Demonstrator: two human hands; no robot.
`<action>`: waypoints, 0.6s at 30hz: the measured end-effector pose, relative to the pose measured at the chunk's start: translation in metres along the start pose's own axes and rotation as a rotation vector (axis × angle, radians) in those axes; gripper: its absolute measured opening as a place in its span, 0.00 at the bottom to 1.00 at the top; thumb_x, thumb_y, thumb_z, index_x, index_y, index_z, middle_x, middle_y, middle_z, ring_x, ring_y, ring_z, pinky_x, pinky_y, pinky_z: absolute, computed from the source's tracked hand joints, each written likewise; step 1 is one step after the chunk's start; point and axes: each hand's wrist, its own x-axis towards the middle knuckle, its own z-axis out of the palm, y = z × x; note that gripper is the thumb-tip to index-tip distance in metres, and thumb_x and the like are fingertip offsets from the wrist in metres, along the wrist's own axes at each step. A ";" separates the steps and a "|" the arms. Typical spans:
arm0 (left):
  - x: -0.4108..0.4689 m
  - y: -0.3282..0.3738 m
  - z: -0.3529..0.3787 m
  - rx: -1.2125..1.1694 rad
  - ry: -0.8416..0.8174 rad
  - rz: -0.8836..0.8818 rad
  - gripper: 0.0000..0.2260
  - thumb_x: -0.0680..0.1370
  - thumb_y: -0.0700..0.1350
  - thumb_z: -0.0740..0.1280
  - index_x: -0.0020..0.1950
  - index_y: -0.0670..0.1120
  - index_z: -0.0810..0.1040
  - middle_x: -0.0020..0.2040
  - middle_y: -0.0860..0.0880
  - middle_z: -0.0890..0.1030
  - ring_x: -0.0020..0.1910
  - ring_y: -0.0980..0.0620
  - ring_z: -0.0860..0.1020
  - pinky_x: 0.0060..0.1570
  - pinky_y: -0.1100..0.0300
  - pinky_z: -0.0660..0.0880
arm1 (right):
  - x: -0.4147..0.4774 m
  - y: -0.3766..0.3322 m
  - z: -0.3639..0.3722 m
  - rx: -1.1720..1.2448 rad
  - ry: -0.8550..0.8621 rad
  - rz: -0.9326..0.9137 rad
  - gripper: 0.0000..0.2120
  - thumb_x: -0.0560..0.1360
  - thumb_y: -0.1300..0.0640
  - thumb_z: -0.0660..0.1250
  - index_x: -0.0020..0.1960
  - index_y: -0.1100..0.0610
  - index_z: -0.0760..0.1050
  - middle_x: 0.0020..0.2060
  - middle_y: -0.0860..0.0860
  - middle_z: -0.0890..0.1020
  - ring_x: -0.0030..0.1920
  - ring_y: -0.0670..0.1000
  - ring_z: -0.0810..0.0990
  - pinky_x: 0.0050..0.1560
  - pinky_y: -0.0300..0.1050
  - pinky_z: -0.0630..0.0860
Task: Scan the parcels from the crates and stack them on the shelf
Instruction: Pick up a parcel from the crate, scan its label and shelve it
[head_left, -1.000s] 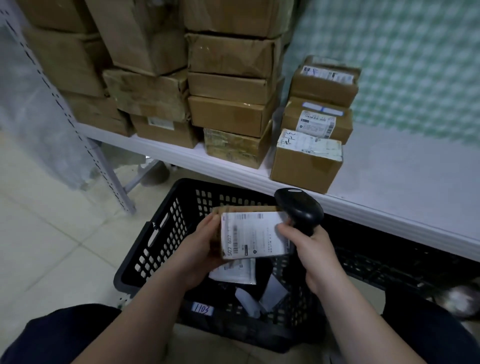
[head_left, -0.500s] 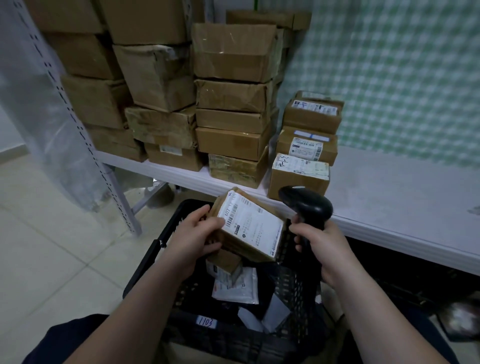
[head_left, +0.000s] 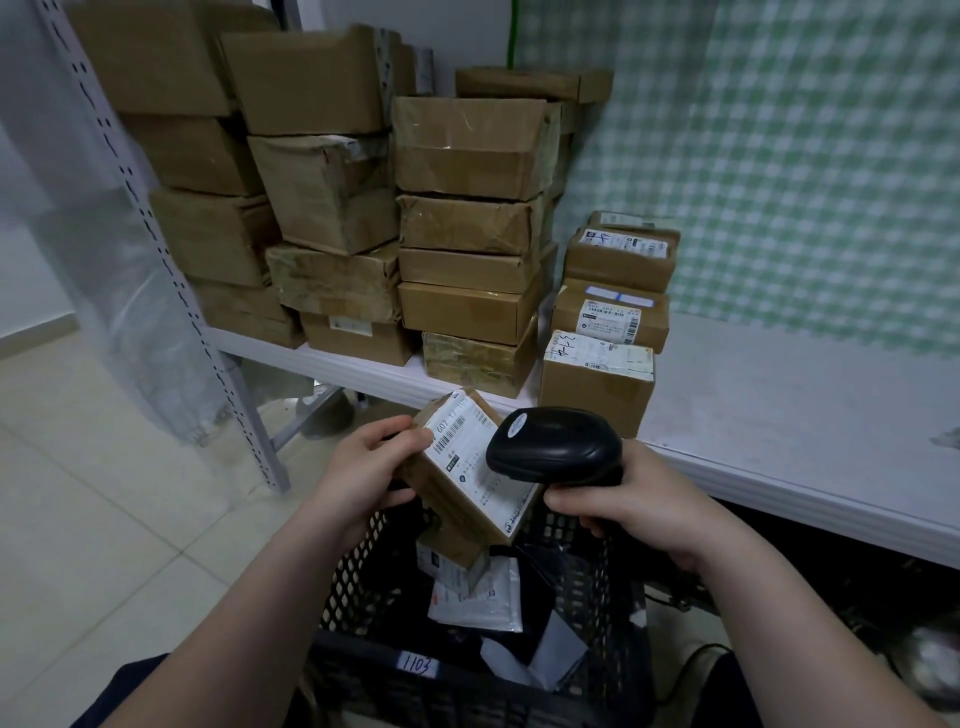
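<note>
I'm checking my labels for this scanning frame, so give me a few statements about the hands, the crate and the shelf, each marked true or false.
1. The left hand holds a parcel with its label facing up. True.
2. The right hand is empty. False: it grips a black scanner.
3. The crate holds nothing. False: other parcels lie in it.
4. Labelled boxes stand stacked on the shelf. True.
</note>
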 end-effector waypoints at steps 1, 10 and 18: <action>0.001 0.000 -0.001 0.005 -0.001 -0.001 0.17 0.75 0.45 0.71 0.63 0.47 0.76 0.55 0.46 0.81 0.51 0.52 0.79 0.47 0.53 0.79 | 0.000 -0.001 0.000 -0.005 -0.013 0.002 0.10 0.70 0.63 0.75 0.48 0.52 0.81 0.31 0.47 0.81 0.29 0.45 0.76 0.34 0.41 0.73; 0.003 0.002 -0.006 0.036 0.031 -0.025 0.18 0.74 0.47 0.72 0.64 0.48 0.76 0.57 0.46 0.79 0.56 0.49 0.77 0.50 0.51 0.80 | -0.002 0.001 -0.001 0.008 -0.040 -0.001 0.10 0.70 0.63 0.74 0.49 0.53 0.81 0.32 0.48 0.82 0.30 0.46 0.76 0.35 0.42 0.74; 0.003 0.021 0.009 -0.089 -0.018 -0.017 0.07 0.77 0.47 0.67 0.54 0.47 0.79 0.51 0.45 0.80 0.50 0.46 0.80 0.51 0.48 0.80 | 0.002 0.005 -0.014 0.177 0.150 0.002 0.06 0.70 0.60 0.74 0.46 0.57 0.81 0.34 0.51 0.82 0.34 0.47 0.78 0.36 0.43 0.74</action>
